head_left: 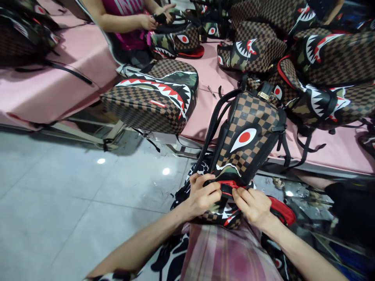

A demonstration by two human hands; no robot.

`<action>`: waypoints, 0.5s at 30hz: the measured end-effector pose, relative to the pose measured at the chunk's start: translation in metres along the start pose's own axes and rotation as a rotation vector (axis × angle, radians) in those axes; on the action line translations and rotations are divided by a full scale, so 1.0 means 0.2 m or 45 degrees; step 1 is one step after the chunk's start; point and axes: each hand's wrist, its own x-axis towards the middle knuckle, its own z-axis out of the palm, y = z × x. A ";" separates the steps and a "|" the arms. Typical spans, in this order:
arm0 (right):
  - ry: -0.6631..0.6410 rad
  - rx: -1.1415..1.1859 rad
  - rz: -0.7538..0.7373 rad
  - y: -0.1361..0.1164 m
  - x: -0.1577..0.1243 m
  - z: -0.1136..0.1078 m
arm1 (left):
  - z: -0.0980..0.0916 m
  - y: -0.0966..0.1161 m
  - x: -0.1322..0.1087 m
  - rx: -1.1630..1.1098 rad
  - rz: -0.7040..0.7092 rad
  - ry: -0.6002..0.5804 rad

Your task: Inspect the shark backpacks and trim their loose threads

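A brown-and-black checkered backpack [254, 113] with a red-and-white eye print leans from the table edge down onto my lap. My left hand [205, 195] is closed on the left side of its red-lined side pocket opening [227, 186]. Across from it, my right hand [253, 205] pinches the right side of the same red-edged opening. Black shoulder straps [215, 125] hang along the bag's left side. Below my hands the bag's lower part shows a white-toothed shark mouth print. The fingertips partly hide the opening's edge.
Another checkered backpack [155, 97] lies at the left on the pink-covered table [202, 74]. Several similar bags [334, 58] are piled at the right. A pen [211, 92] rests between them. Across the table, a person's hands [159, 17] work on a bag.
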 end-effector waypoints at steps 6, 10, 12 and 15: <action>-0.053 0.023 0.056 0.00 0.03 -0.03 | -0.05 0.04 0.09 -0.056 0.033 0.344; -0.050 0.052 0.073 0.00 0.04 -0.04 | -0.16 0.04 0.15 -0.019 0.095 0.208; -0.064 0.053 0.060 0.00 0.04 -0.05 | -0.22 0.04 0.21 0.078 0.141 0.050; -0.094 0.032 0.050 -0.01 0.05 -0.05 | -0.30 0.03 0.33 0.211 0.128 -0.259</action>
